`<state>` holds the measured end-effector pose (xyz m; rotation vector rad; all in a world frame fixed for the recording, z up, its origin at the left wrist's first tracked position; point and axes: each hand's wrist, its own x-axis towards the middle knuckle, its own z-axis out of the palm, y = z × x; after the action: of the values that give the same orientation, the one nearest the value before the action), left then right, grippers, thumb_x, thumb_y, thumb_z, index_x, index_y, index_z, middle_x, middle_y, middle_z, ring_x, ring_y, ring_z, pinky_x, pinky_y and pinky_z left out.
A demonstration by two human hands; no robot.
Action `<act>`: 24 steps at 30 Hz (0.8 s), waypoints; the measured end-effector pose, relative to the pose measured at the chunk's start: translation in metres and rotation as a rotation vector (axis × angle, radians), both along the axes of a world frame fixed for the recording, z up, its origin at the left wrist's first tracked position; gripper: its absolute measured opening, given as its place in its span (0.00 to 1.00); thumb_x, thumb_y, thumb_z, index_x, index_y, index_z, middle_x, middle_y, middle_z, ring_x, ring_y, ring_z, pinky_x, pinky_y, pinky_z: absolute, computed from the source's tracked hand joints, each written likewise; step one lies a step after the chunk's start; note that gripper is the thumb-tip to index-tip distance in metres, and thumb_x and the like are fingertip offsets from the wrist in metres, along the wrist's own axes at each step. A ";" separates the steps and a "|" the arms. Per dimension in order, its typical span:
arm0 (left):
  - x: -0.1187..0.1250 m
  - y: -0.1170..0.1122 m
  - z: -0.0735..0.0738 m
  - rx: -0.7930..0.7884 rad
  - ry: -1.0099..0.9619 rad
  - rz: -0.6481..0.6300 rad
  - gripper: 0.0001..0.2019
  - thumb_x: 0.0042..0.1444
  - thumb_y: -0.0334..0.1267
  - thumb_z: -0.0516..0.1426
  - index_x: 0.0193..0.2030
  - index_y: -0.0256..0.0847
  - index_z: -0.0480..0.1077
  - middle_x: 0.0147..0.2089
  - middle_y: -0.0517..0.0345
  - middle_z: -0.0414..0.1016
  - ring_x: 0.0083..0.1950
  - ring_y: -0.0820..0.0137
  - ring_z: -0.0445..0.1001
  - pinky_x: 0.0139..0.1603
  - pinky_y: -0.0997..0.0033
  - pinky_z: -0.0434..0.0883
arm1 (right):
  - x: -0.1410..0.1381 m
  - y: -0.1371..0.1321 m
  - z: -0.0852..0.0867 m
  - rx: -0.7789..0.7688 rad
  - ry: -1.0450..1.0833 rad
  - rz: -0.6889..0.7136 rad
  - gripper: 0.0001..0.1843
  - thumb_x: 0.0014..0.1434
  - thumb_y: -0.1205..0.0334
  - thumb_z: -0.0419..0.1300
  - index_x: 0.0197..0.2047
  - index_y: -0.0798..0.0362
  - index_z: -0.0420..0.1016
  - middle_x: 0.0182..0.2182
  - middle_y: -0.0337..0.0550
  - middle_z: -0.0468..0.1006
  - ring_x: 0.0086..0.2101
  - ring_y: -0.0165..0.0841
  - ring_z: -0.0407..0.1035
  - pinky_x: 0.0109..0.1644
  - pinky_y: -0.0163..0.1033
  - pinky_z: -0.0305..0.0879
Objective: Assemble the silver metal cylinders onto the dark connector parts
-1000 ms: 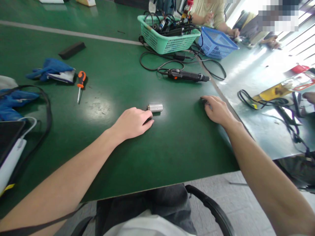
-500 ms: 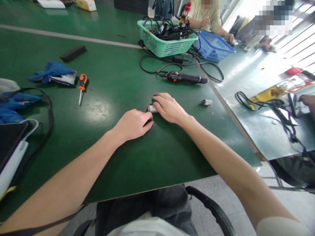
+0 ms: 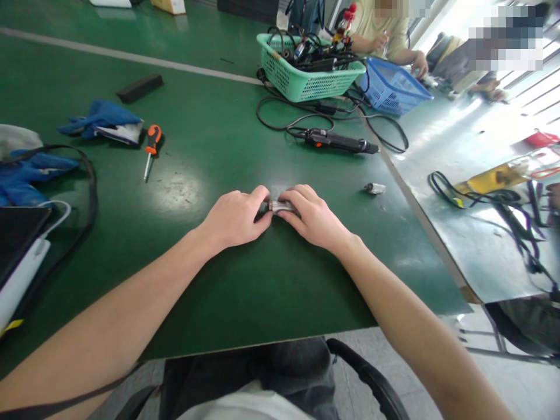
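Both my hands meet at the middle of the green table (image 3: 245, 280). My right hand (image 3: 312, 219) has its fingers curled round a small silver metal cylinder (image 3: 280, 205). My left hand (image 3: 234, 219) pinches the cylinder's left end with thumb and fingertips; a small dark part sits under those fingers, mostly hidden. A second small silver piece (image 3: 375, 188) lies alone to the right, near the table's seam.
An orange-handled screwdriver (image 3: 150, 149), blue gloves (image 3: 102, 119) and a black block (image 3: 140, 87) lie at left. A black electric screwdriver (image 3: 339, 141) with cable, a green basket (image 3: 308, 73) of tools and a blue basket (image 3: 394, 87) stand behind. Other people sit at the far right.
My right hand left the small piece at the right, crossed to the cylinder and closed on it. My left hand shifted onto the cylinder's left end.
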<state>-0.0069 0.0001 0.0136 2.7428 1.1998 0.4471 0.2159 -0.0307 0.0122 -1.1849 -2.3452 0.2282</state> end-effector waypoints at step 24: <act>0.001 0.000 -0.001 0.059 0.074 -0.132 0.09 0.67 0.42 0.52 0.41 0.40 0.69 0.31 0.55 0.76 0.33 0.64 0.75 0.33 0.66 0.63 | 0.002 -0.007 -0.008 0.013 0.046 0.063 0.16 0.68 0.63 0.58 0.58 0.53 0.72 0.51 0.51 0.79 0.51 0.45 0.72 0.59 0.52 0.71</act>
<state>-0.0055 -0.0001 0.0129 2.8903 1.0278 0.3749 0.2178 -0.0379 0.0038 -1.0897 -2.3428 0.2585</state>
